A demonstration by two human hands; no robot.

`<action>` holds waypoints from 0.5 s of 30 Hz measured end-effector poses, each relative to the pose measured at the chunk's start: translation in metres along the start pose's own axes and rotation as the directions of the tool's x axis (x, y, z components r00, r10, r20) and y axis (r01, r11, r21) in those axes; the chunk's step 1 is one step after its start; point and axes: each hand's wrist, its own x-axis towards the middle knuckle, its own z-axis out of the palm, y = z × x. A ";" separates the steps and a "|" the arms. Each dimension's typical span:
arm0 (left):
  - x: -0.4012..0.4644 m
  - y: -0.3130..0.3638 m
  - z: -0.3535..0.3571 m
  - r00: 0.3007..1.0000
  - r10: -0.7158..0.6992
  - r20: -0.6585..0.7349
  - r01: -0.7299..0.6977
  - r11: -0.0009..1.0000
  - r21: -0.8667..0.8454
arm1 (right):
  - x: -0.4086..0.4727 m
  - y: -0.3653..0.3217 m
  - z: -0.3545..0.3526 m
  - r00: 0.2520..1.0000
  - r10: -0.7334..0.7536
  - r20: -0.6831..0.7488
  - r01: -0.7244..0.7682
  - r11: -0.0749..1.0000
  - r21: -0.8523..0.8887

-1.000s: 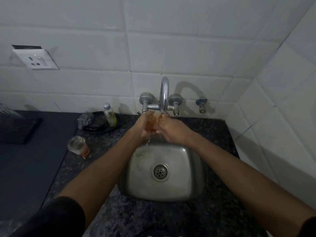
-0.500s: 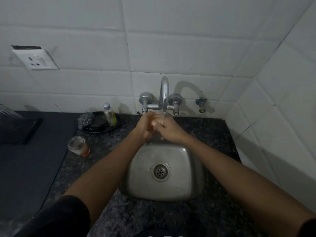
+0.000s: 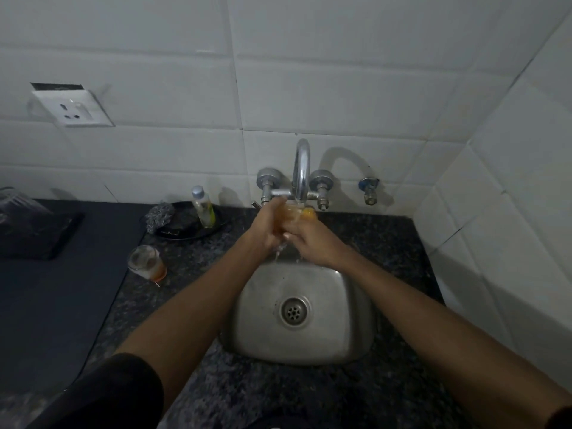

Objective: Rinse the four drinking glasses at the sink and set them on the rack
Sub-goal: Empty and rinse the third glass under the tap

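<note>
Both forearms reach forward over the square steel sink (image 3: pixel 309 345), and the hands meet under the curved chrome tap (image 3: pixel 301 168). The left hand (image 3: pixel 266 226) wraps its curled fingers around a clear amber-tinted drinking glass (image 3: pixel 286 213), and the right hand (image 3: pixel 312 239) also grips it from the other side. A second clear glass with orange base (image 3: pixel 147 263) stands on the dark speckled stone worktop (image 3: pixel 198 267), left of the sink.
</note>
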 end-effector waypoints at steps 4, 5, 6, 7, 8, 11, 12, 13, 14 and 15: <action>0.002 -0.011 -0.002 1.000 0.006 -0.014 -0.006 0.999 -0.034 | 0.013 -0.022 0.001 0.916 0.400 0.028 -0.336 0.728 0.597; 0.000 -0.010 -0.001 1.000 -0.021 -0.001 0.021 1.000 -0.016 | 0.012 -0.019 0.001 0.927 0.374 -0.003 -0.323 0.803 0.502; 0.001 -0.008 -0.001 0.999 -0.047 0.016 0.047 0.999 0.014 | 0.009 -0.012 0.003 0.963 0.269 -0.024 -0.253 0.929 0.270; 0.001 -0.006 -0.001 0.997 -0.072 0.018 0.071 0.997 0.031 | 0.005 -0.007 0.005 0.986 0.167 0.004 -0.167 0.986 -0.007; 0.001 -0.005 0.000 0.996 -0.086 0.010 0.085 0.995 0.047 | 0.001 0.000 0.007 0.992 0.117 0.042 -0.107 0.976 -0.189; -0.001 -0.008 0.002 0.997 -0.052 -0.058 0.053 0.998 0.024 | -0.005 -0.002 0.012 0.993 0.114 0.024 -0.117 0.971 0.207; 0.000 -0.012 0.001 0.998 -0.023 -0.064 0.023 1.000 -0.005 | -0.003 -0.009 0.010 0.978 0.206 0.007 -0.184 0.855 0.486; 0.000 -0.017 0.000 0.997 -0.002 -0.071 0.000 0.999 -0.035 | -0.001 -0.015 0.009 0.943 0.328 0.056 -0.268 0.651 0.711; 0.001 -0.021 -0.001 0.998 0.017 -0.065 -0.020 0.998 -0.054 | -0.001 -0.020 0.007 0.900 0.409 0.150 -0.327 0.406 0.854; 0.002 -0.023 -0.002 0.997 0.040 -0.063 -0.044 0.997 -0.068 | -0.001 -0.020 0.006 0.867 0.449 0.214 -0.344 0.229 0.911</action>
